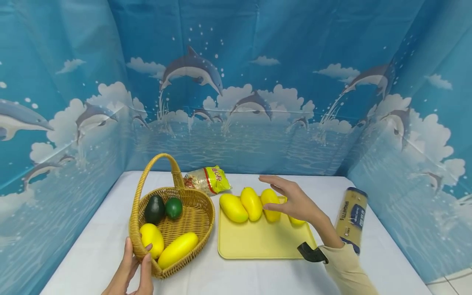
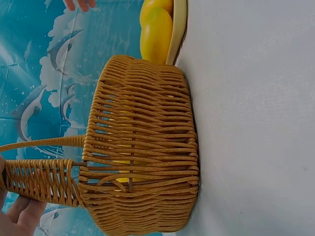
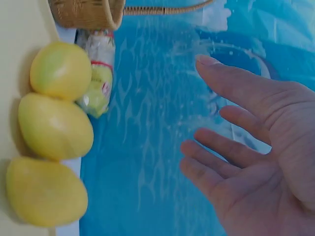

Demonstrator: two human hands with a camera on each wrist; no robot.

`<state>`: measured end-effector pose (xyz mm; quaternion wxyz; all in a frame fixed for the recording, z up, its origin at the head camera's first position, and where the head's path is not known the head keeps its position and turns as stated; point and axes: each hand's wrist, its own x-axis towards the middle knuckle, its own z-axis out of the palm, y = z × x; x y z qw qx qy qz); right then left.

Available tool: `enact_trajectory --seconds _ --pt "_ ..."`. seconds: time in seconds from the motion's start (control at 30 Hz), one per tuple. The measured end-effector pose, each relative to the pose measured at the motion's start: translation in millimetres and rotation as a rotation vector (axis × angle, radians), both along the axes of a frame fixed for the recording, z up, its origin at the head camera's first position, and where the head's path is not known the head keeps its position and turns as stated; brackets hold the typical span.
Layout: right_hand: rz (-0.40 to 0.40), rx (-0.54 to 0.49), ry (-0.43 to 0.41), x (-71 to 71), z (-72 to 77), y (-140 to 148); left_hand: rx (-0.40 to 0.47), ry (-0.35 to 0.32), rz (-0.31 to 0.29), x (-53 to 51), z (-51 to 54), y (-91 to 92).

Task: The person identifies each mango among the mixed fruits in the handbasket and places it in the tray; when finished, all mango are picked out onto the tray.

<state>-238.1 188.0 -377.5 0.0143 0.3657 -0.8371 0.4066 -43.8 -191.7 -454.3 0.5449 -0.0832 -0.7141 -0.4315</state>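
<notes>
My left hand (image 1: 133,268) grips the wicker basket (image 1: 210,223) at the near base of its handle; in the left wrist view the fingers (image 2: 30,214) lie around the handle (image 2: 42,182). Inside the basket are a dark avocado (image 1: 154,209), a smaller green fruit (image 1: 173,208) and two yellow mangoes (image 1: 178,250). My right hand (image 1: 295,200) hovers, fingers spread and holding nothing, over the right part of the yellow tray (image 1: 258,246). Several mangoes (image 1: 234,208) lie along that tray's back. The right wrist view shows the open palm (image 3: 261,182) apart from the mangoes (image 3: 47,191).
A clear and yellow-green food bag (image 1: 210,180) lies behind the basket and tray. To the right of the tray lies a spaghetti pack (image 1: 352,217). A blue dolphin-print curtain (image 1: 236,143) surrounds the back and sides of the white-covered table (image 1: 206,282).
</notes>
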Motion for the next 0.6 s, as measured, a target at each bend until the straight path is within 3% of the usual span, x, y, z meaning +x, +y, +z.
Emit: enact_trajectory --seconds 0.3,0.6 --pt "0.182 0.070 -0.051 9.7 8.3 -55 -0.001 -0.010 0.030 -0.9 -3.3 -2.5" --pt "0.344 0.170 -0.139 6.0 15.9 -107 -0.009 -0.008 0.020 1.6 -1.5 -3.1"
